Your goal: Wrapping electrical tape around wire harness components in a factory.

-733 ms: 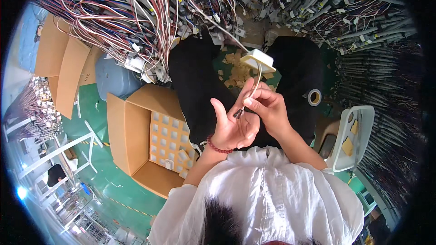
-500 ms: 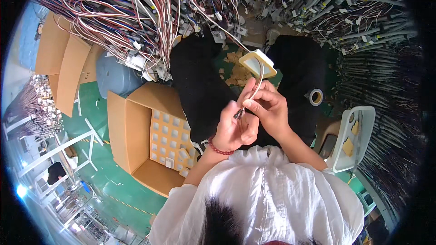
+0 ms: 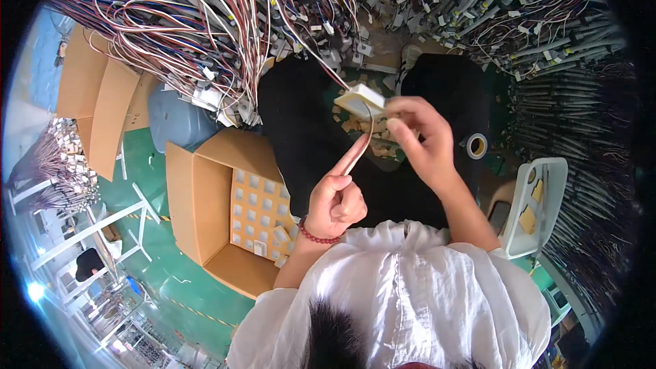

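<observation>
My left hand (image 3: 338, 201) is closed around a thin cable (image 3: 370, 130), its index finger stretched along it. The cable bends up into a small white square housing (image 3: 361, 100) with a pale yellowish rim, slightly blurred, above my lap. Brown and white wires run from the far side of this housing up to the hanging bundle. My right hand (image 3: 429, 140) is at the housing's right edge with thumb and fingers apart; the fingertips seem to touch it, though blur hides the exact contact. The cable's lower end is hidden in my left fist.
Wire bundles (image 3: 225, 0) hang at the far left, grey cables (image 3: 553, 116) at the right. A cardboard box (image 3: 184, 198) with a gridded insert is left of my legs, near a blue-grey stool (image 3: 179, 116). A tape roll (image 3: 476, 145) lies by my right thigh, a white bin (image 3: 540, 205) beyond.
My right hand has left the cable's end and moved up and right to the housing. My left hand has dropped slightly left, its index finger now extended. The housing has shifted left.
</observation>
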Demonstrator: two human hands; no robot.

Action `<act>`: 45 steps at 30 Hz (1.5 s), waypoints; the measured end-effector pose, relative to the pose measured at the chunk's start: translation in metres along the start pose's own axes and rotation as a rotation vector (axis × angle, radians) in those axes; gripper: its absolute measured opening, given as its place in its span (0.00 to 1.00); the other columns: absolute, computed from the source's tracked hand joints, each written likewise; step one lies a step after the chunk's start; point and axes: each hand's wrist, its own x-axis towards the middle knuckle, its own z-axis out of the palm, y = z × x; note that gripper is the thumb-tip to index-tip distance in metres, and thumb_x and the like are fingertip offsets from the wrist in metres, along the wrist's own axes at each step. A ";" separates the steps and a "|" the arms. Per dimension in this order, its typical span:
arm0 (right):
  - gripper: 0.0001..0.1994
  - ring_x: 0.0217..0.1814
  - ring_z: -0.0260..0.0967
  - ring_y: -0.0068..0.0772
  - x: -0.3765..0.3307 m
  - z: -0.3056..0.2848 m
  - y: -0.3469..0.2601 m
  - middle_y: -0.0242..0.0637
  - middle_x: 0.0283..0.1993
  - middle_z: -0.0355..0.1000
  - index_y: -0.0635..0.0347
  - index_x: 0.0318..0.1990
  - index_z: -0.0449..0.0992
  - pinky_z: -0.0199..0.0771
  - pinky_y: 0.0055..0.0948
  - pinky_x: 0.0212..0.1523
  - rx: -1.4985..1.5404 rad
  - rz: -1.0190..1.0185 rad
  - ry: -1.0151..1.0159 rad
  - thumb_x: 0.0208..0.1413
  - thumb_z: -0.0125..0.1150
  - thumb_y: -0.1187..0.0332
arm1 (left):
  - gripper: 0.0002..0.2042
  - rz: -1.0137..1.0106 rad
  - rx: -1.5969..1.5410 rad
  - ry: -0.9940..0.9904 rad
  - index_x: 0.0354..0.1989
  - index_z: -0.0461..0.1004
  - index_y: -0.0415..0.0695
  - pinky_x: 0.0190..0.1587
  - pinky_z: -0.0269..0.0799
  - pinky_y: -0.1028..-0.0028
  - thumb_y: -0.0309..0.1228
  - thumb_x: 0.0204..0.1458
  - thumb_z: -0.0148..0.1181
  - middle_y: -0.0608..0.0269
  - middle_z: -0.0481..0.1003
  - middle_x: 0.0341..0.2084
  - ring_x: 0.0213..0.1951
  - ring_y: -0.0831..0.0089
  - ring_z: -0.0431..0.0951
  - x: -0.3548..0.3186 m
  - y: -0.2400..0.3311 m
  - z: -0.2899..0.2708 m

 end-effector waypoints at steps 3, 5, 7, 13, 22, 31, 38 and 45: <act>0.18 0.50 0.68 0.46 0.014 0.006 -0.010 0.47 0.49 0.70 0.65 0.50 0.71 0.67 0.36 0.50 -0.026 -0.284 -0.450 0.50 0.48 0.83 | 0.31 0.016 0.028 0.059 0.69 0.36 0.46 0.10 0.45 0.81 0.28 0.55 0.32 0.73 0.49 0.04 0.06 0.82 0.45 -0.008 0.003 0.001; 0.17 0.47 0.69 0.49 0.023 0.006 -0.008 0.47 0.46 0.71 0.65 0.49 0.71 0.68 0.38 0.48 -0.077 -0.233 -0.651 0.51 0.49 0.83 | 0.31 0.040 0.017 0.068 0.69 0.35 0.46 0.10 0.45 0.81 0.27 0.55 0.32 0.73 0.49 0.04 0.05 0.82 0.45 -0.015 0.006 -0.001; 0.15 0.43 0.71 0.47 0.030 0.005 -0.004 0.45 0.41 0.72 0.65 0.47 0.73 0.70 0.36 0.44 -0.071 -0.232 -0.705 0.50 0.53 0.82 | 0.31 0.048 -0.013 0.042 0.69 0.33 0.46 0.10 0.45 0.80 0.27 0.56 0.32 0.72 0.50 0.03 0.05 0.82 0.46 -0.020 0.010 0.000; 0.09 0.31 0.72 0.25 0.049 -0.008 -0.011 0.36 0.33 0.74 0.62 0.39 0.78 0.71 0.25 0.33 0.022 -0.070 -0.773 0.49 0.62 0.75 | 0.33 -0.004 0.002 -0.099 0.69 0.29 0.44 0.10 0.44 0.79 0.26 0.55 0.32 0.71 0.52 0.03 0.05 0.81 0.47 -0.032 0.019 -0.002; 0.06 0.28 0.70 0.24 0.047 -0.010 -0.011 0.34 0.29 0.73 0.62 0.33 0.80 0.70 0.22 0.30 0.095 -0.005 -0.729 0.45 0.64 0.76 | 0.34 -0.060 0.075 -0.100 0.69 0.28 0.44 0.11 0.45 0.78 0.25 0.53 0.34 0.70 0.52 0.04 0.06 0.81 0.47 -0.030 0.021 -0.006; 0.04 0.26 0.70 0.30 0.037 -0.015 -0.015 0.38 0.26 0.70 0.65 0.27 0.76 0.70 0.25 0.28 0.002 -0.147 -0.635 0.41 0.63 0.78 | 0.31 -0.042 0.737 0.017 0.69 0.37 0.43 0.16 0.49 0.82 0.24 0.55 0.34 0.69 0.54 0.07 0.09 0.82 0.51 -0.025 0.021 0.011; 0.04 0.25 0.69 0.39 0.010 -0.008 -0.011 0.35 0.24 0.66 0.60 0.22 0.71 0.70 0.35 0.24 -0.386 -0.436 -0.405 0.38 0.60 0.73 | 0.12 0.803 1.884 0.381 0.40 0.73 0.37 0.46 0.69 0.67 0.23 0.46 0.61 0.52 0.74 0.39 0.42 0.58 0.74 0.009 0.022 0.018; 0.07 0.22 0.67 0.32 -0.016 -0.015 -0.009 0.33 0.23 0.61 0.60 0.21 0.70 0.69 0.32 0.19 -0.553 -0.454 -0.267 0.35 0.62 0.71 | 0.03 0.486 1.856 0.422 0.30 0.75 0.35 0.34 0.72 0.71 0.20 0.46 0.60 0.55 0.76 0.25 0.26 0.63 0.76 0.025 -0.005 0.006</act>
